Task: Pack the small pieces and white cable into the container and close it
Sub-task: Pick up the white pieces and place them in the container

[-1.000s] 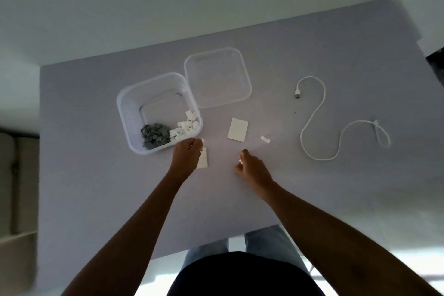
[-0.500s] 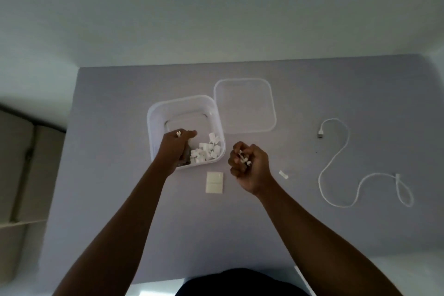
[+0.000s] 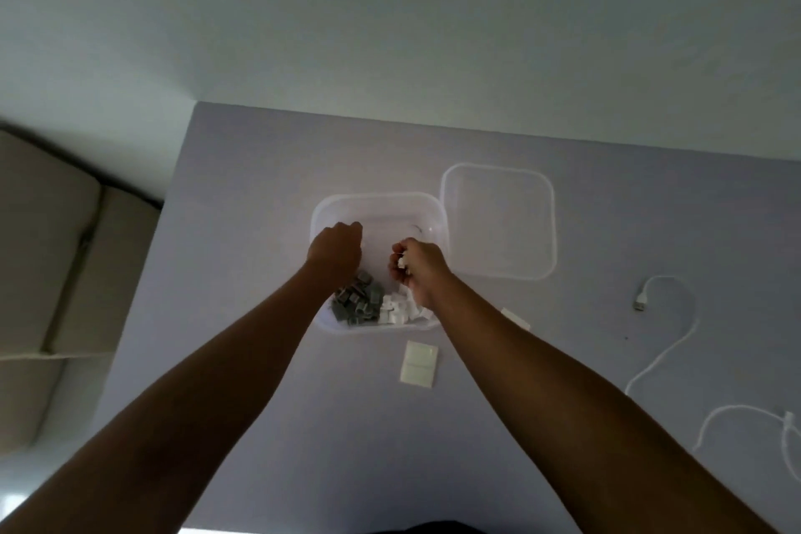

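Observation:
A clear plastic container (image 3: 427, 206) stands on the lilac table, holding grey pieces (image 3: 357, 301) and white pieces (image 3: 396, 310) at its near side. Both hands hover over it. My left hand (image 3: 336, 249) is a closed fist over the left half; whether it holds anything is hidden. My right hand (image 3: 418, 267) is closed on small white pieces (image 3: 402, 261) above the right half. The clear lid (image 3: 498, 221) lies flat beside the container on the right. The white cable (image 3: 667, 343) snakes across the table at the far right.
A small white card (image 3: 419, 361) lies just in front of the container. Another small white piece (image 3: 516, 318) peeks out beside my right forearm. A beige sofa (image 3: 43, 273) stands left of the table. The table's far edge meets a pale wall.
My right hand has carried its white pieces from the table to over the container. My left hand has moved further in over the container. The head camera has tilted upward.

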A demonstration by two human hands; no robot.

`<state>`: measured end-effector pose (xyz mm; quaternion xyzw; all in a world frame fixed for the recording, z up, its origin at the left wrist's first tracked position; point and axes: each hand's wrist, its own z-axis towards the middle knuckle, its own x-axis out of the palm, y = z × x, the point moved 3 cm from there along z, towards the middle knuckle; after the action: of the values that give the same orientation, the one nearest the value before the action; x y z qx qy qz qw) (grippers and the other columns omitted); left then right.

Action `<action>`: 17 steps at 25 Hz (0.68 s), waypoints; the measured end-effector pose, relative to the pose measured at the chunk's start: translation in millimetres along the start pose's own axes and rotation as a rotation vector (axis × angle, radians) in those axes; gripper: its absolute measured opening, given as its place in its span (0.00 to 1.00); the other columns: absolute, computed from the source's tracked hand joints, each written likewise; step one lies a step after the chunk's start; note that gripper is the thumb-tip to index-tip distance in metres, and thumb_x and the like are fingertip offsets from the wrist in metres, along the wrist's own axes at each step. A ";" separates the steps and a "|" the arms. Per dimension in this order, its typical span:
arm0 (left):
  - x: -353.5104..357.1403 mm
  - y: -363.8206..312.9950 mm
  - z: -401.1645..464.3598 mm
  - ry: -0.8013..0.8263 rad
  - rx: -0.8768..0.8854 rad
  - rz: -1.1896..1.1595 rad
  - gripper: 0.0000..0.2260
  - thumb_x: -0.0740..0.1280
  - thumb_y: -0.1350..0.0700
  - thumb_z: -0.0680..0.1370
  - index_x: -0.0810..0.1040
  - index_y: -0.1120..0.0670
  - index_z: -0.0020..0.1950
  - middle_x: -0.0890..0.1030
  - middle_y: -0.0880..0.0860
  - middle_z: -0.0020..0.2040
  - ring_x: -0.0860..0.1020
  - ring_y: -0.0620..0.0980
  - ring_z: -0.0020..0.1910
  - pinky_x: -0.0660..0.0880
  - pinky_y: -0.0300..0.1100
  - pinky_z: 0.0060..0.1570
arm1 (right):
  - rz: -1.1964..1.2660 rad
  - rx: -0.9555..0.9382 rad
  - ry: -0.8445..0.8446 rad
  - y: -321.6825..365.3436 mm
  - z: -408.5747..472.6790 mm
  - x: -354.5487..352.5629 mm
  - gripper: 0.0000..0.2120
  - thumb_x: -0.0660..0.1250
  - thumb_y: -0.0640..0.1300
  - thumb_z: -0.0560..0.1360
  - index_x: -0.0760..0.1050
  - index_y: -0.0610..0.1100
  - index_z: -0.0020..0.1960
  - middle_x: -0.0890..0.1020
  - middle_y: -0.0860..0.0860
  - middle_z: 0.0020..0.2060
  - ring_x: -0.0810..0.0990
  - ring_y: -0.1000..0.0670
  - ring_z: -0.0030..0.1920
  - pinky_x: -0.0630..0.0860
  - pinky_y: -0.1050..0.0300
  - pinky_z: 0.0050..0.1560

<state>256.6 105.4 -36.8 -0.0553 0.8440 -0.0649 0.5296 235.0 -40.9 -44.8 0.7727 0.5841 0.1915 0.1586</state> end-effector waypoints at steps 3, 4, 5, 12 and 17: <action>4.3 1.2 8.2 0.046 0.038 0.051 0.13 0.62 0.62 0.78 0.72 0.61 0.62 0.76 0.62 0.57 0.78 0.61 0.56 0.77 0.51 0.54 | -0.014 0.022 -0.011 5.7 21.7 13.5 0.09 0.56 0.34 0.78 0.75 0.36 0.46 0.77 0.41 0.35 0.78 0.44 0.39 0.80 0.55 0.36; 4.2 0.8 9.2 0.044 0.042 0.065 0.13 0.62 0.64 0.77 0.72 0.61 0.62 0.75 0.62 0.58 0.76 0.61 0.57 0.77 0.52 0.55 | -0.009 0.022 0.001 8.1 26.6 18.9 0.09 0.56 0.33 0.77 0.75 0.36 0.47 0.77 0.41 0.36 0.78 0.44 0.39 0.81 0.53 0.38; 3.6 0.9 8.6 0.039 0.038 0.072 0.14 0.62 0.65 0.77 0.71 0.61 0.62 0.75 0.62 0.58 0.75 0.61 0.58 0.77 0.52 0.55 | -0.004 0.022 0.017 10.6 29.4 23.7 0.09 0.56 0.32 0.76 0.75 0.35 0.47 0.77 0.40 0.35 0.77 0.44 0.38 0.81 0.51 0.40; -18.4 14.8 -22.0 -0.494 0.054 -0.226 0.18 0.68 0.68 0.73 0.74 0.61 0.63 0.74 0.62 0.61 0.72 0.61 0.59 0.77 0.53 0.54 | -0.025 0.044 0.101 15.6 31.9 51.0 0.12 0.59 0.42 0.80 0.74 0.36 0.59 0.80 0.38 0.54 0.81 0.40 0.55 0.78 0.50 0.46; 5.5 32.8 -35.1 -0.305 -0.329 -0.693 0.21 0.59 0.55 0.82 0.60 0.57 0.74 0.72 0.63 0.66 0.73 0.63 0.62 0.72 0.53 0.56 | -0.124 0.035 0.158 15.4 24.7 57.6 0.21 0.57 0.54 0.82 0.75 0.37 0.61 0.82 0.41 0.50 0.80 0.45 0.47 0.78 0.52 0.42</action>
<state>221.8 138.6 -32.0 -0.4291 0.6863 -0.0947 0.5796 274.0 9.9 -52.9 0.7200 0.6449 0.2315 0.1101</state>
